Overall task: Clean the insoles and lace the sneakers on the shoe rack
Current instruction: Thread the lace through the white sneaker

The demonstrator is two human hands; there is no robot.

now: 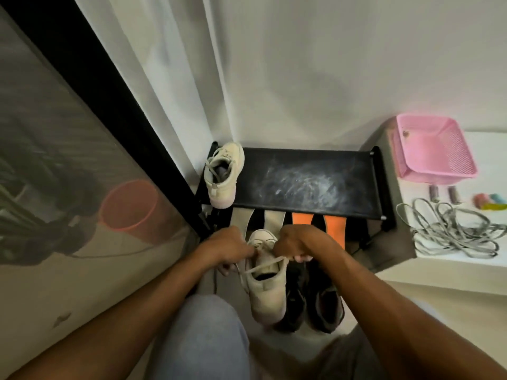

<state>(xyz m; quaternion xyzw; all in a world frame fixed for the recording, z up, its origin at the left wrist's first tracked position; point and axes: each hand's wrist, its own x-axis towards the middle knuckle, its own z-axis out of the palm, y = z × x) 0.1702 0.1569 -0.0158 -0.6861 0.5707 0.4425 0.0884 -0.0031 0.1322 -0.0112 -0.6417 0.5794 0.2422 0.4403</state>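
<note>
Beige low-top sneaker (265, 294) sits on the floor in front of the black shoe rack (307, 179), beside a pair of black sneakers (325, 303). Left hand (227, 246) and right hand (295, 244) each pinch an end of the beige flat lace (263, 266) over the tongue, fingers curled tight. Beige insoles (241, 220) and orange insoles (333, 227) lean on the rack front. Second beige sneaker (223, 174) on rack top, left end. Loose grey laces (450, 229) lie on the side surface to the right.

perforated pink plastic basket (436, 152), scuffed matt black rack (301, 179)

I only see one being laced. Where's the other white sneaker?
The sneaker stands on the left end of the rack top, beside the curtain, in the head view.
</note>
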